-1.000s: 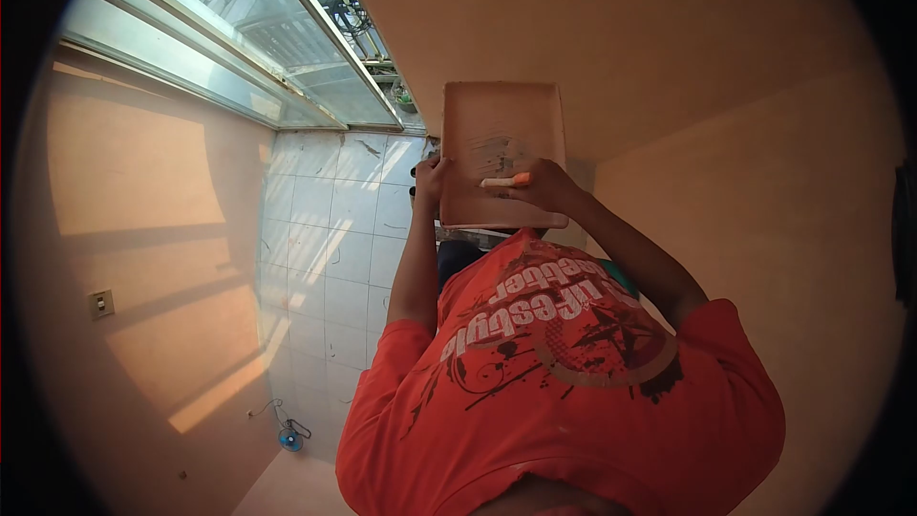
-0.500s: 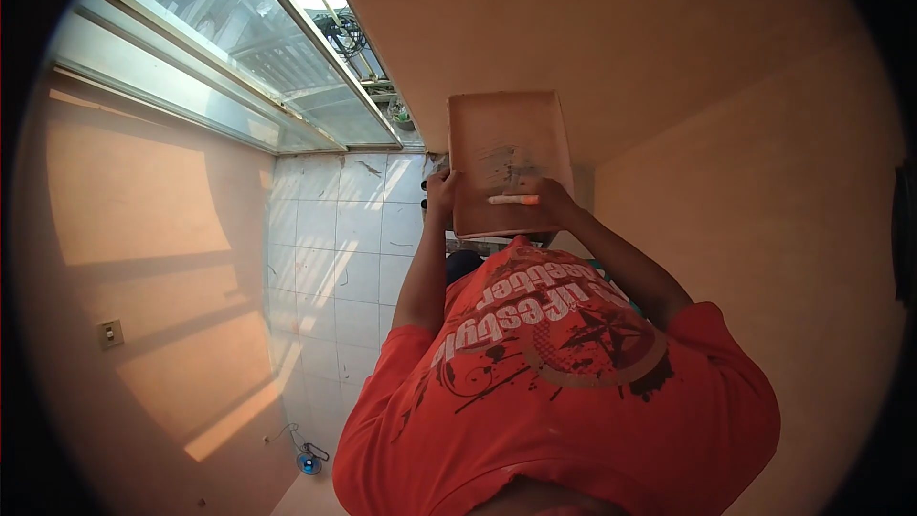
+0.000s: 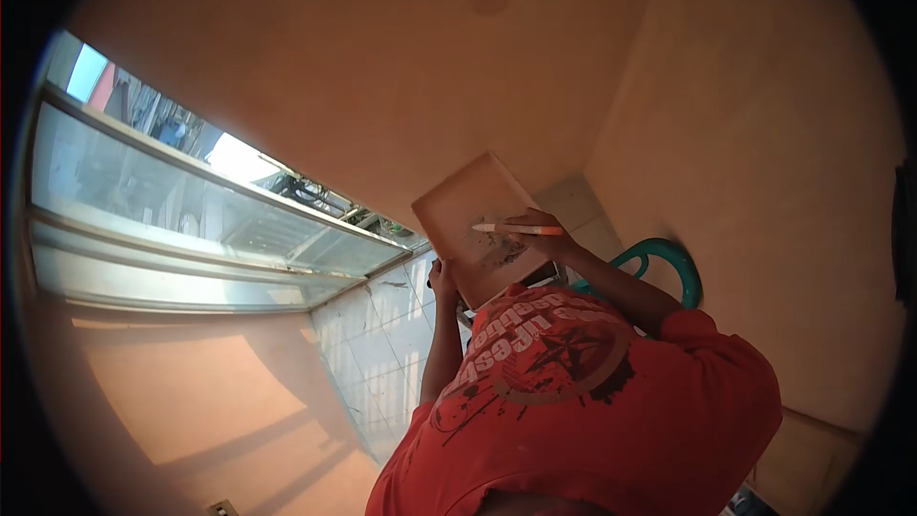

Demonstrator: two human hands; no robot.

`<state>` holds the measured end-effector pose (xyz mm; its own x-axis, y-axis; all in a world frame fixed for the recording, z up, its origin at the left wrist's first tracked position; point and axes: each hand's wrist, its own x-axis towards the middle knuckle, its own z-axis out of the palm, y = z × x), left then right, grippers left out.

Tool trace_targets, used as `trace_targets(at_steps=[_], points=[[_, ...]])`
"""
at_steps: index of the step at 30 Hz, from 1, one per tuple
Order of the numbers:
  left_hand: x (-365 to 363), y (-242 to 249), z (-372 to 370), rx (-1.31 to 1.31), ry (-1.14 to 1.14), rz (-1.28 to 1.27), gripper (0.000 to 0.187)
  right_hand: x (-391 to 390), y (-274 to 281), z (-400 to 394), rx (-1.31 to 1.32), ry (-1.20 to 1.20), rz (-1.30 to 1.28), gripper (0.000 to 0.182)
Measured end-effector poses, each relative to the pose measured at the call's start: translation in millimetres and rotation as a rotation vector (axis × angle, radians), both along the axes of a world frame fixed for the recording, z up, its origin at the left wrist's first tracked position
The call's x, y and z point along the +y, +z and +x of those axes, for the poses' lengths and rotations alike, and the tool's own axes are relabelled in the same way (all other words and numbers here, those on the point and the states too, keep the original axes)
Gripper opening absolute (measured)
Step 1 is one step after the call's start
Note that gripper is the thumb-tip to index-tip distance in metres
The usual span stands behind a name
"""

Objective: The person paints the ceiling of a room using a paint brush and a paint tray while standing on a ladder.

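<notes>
A shallow orange-brown tray (image 3: 449,205) with dark smears inside is held tilted in front of my red shirt. My left hand (image 3: 441,279) grips its left edge, fingers closed. My right hand (image 3: 540,227) is over the tray's right side, closed round a brush-like tool (image 3: 516,228) with a pale tip and an orange end. The tool's pale tip points left, above the smeared part of the tray.
Sliding glass windows (image 3: 229,239) run along the left. Orange walls (image 3: 745,182) surround me, and a white tiled floor (image 3: 382,325) lies below. A green curved object (image 3: 683,272), perhaps a chair, stands by my right arm. A wall switch (image 3: 222,508) shows at lower left.
The view has turned, so the window and floor sit differently. The tray appears lower and more slanted. My right hand has risen relative to the tray with the tool, and the green object shows more.
</notes>
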<state>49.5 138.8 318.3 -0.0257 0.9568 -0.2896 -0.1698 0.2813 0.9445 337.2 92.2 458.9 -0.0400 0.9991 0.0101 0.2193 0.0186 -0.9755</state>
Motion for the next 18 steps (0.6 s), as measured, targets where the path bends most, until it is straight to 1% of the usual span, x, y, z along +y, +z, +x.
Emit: trace_targets(at_steps=[1,3,4,6,7,9,10,12,13,15,16,18], points=[[1.3,-2.1,-2.5,0.017,-0.047,0.014,0.041,-4.0,4.3,1.6,0.017,-0.047,0.014,0.034],[7.2,-11.3,-10.3,0.060,-0.072,0.004,0.045,-12.9,4.9,6.5,0.049,-0.046,-0.076,0.034],[8.2,-9.2,-10.9,0.074,-0.109,0.018,0.045,-17.0,3.8,8.0,0.064,-0.083,-0.062,0.034],[9.5,-2.8,-11.4,0.107,-0.099,-0.053,0.047,-24.3,-0.2,8.5,-0.097,-0.092,0.329,0.034],[11.7,-1.5,-13.4,0.118,-0.123,-0.041,0.047,-27.6,3.1,8.8,-0.090,-0.118,0.338,0.034],[13.2,-0.6,-17.6,0.131,-0.140,-0.082,0.048,-36.8,10.2,10.1,0.112,-0.090,-0.235,0.034],[13.7,-0.9,-18.9,0.135,-0.148,-0.078,0.048,-39.1,3.7,7.7,0.116,-0.098,-0.231,0.034],[15.0,-1.6,-16.4,0.056,-0.161,-0.012,0.046,-38.7,-18.6,5.7,-0.049,-0.084,0.264,0.032],[15.3,-5.7,-17.3,0.017,-0.165,0.019,0.046,-38.3,-20.5,6.7,-0.047,-0.085,0.266,0.032],[15.8,-12.3,-20.2,0.039,-0.148,0.018,0.045,-40.3,-24.6,5.5,-0.302,-0.049,0.252,0.033],[16.8,-10.9,-18.1,0.053,-0.128,0.019,0.045,-40.9,-24.6,3.8,-0.300,-0.054,0.253,0.033],[17.4,-5.8,-18.4,0.047,-0.163,0.015,0.044,-39.1,-23.4,1.0,0.047,-0.105,0.047,0.034]])
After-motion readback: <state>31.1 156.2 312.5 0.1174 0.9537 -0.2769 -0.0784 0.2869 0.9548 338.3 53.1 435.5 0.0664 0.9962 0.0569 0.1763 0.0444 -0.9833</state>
